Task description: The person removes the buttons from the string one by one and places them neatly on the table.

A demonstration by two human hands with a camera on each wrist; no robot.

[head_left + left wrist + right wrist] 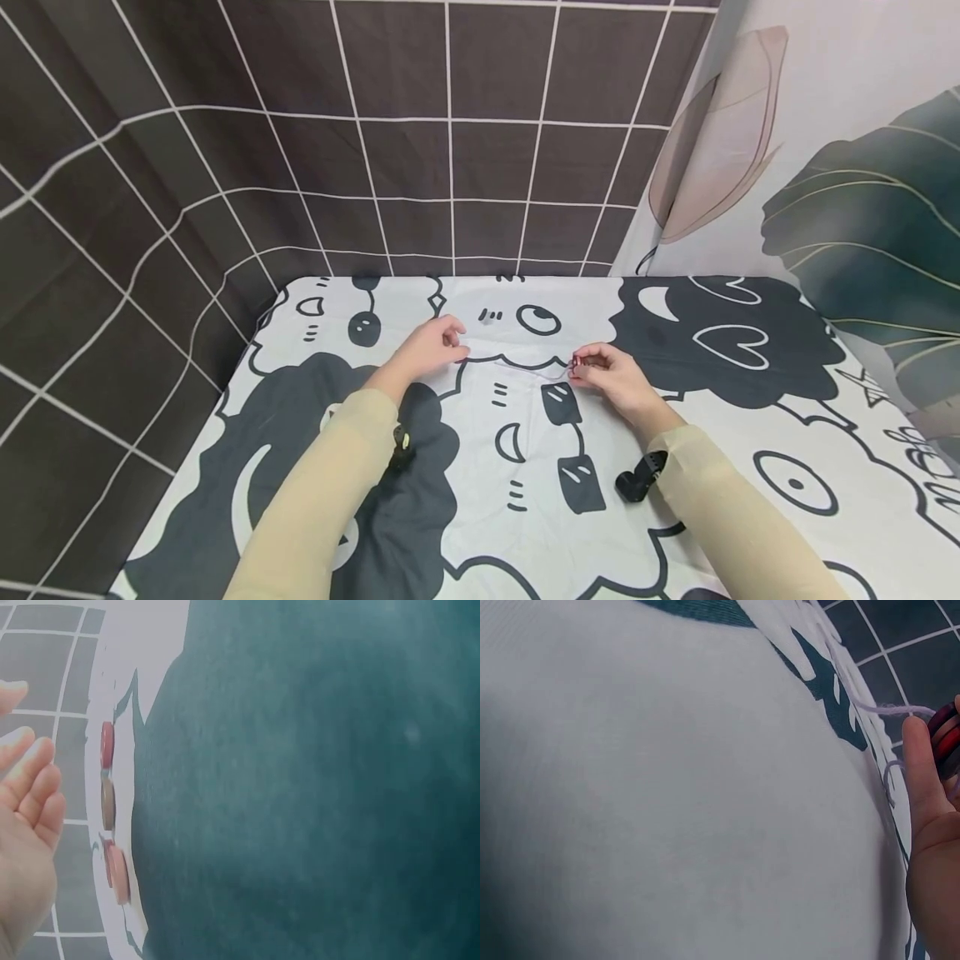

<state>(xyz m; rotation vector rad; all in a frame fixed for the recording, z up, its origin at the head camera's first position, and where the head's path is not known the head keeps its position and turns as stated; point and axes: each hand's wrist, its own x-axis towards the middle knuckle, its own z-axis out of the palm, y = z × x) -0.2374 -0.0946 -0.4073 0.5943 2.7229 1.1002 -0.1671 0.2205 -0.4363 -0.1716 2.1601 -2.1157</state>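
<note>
My right hand (pixel 611 379) pinches a small stack of dark red and bright red flat discs (pixel 946 739) between thumb and fingers. A thin lilac string (pixel 889 709) runs out from the stack, and a loose bit of it curls below the thumb. In the head view the string trails left over the cloth towards my left hand (pixel 431 348). That hand hovers low over the cloth, fingers loosely bent, with nothing seen in it. Beyond it, in the left wrist view, lie a red disc (pixel 107 745), a brown disc (pixel 108 802) and a pinkish disc (pixel 118 874) overlapping another reddish one.
A white cloth (pixel 480 533) with black cartoon faces covers the surface. Dark grid-patterned fabric (pixel 397 158) hangs behind and at the left. A leaf-printed curtain (pixel 862 233) hangs at the right. Black wrist cameras sit on both sleeves.
</note>
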